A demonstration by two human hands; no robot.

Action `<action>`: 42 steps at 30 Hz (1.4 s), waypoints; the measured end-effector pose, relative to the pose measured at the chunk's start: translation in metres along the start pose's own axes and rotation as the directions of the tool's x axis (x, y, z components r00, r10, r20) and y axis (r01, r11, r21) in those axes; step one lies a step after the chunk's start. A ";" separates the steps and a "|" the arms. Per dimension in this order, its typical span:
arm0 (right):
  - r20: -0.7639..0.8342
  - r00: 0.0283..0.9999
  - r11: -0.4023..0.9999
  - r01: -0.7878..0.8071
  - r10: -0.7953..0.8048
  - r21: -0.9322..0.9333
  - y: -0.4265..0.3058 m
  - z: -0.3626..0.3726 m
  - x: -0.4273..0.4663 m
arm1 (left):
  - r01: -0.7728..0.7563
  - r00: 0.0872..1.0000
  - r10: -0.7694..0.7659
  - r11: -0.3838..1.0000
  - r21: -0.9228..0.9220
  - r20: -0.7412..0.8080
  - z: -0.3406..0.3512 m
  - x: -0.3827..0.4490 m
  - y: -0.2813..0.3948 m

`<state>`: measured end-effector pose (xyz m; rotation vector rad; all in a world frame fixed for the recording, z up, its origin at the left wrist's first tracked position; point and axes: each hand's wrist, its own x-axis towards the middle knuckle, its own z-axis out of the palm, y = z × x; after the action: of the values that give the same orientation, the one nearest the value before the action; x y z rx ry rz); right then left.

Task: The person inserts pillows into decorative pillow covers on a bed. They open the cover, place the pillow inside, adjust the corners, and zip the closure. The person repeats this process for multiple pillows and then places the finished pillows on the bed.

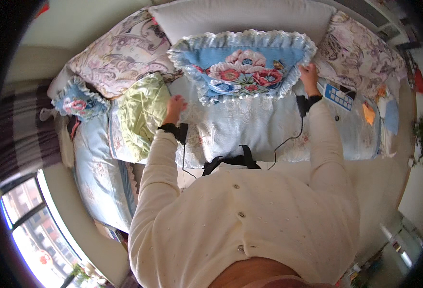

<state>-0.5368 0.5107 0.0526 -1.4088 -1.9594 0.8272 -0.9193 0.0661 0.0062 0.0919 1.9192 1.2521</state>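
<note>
A blue floral cushion with a pale ruffled border leans against a large grey back cushion on the sofa. My right hand pinches the ruffle at its right side. Between the cushion and a light-green quilted cloth, my left hand hovers slightly blurred, fingers partly curled and apart, with nothing visible in it. The green cloth lies rumpled on the light-blue sofa cover, close beside that hand. Each wrist wears a black strap with a small cabled device.
Paisley cushions flank the middle at left and right. A smaller blue ruffled cushion rests at the far left. Right of my right hand lie a blue-and-white panel and an orange item. A window is at lower left.
</note>
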 end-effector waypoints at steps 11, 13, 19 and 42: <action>0.580 0.662 0.668 -0.700 0.475 0.252 0.031 -0.013 -0.225 | 0.242 0.970 -0.242 0.970 -0.007 0.016 -0.101 -0.114 -0.088; 0.675 0.496 0.644 -0.764 0.546 0.040 0.041 -0.019 -0.280 | 0.272 0.962 -0.272 0.962 -0.009 -0.009 -0.121 -0.131 -0.111; 0.678 0.335 0.517 -0.852 0.654 -0.078 0.059 -0.047 -0.417 | 0.454 0.885 -0.464 0.851 -0.262 0.027 -0.166 -0.172 -0.177; 0.594 0.533 0.570 -0.809 0.603 0.147 0.114 -0.197 -0.490 | 0.228 0.938 -0.230 0.973 0.037 0.258 0.069 -0.188 -0.134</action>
<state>-0.1870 0.0998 0.0424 -1.8832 -1.2624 2.0391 -0.7024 -0.0384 -0.0004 0.0327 1.6542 1.0232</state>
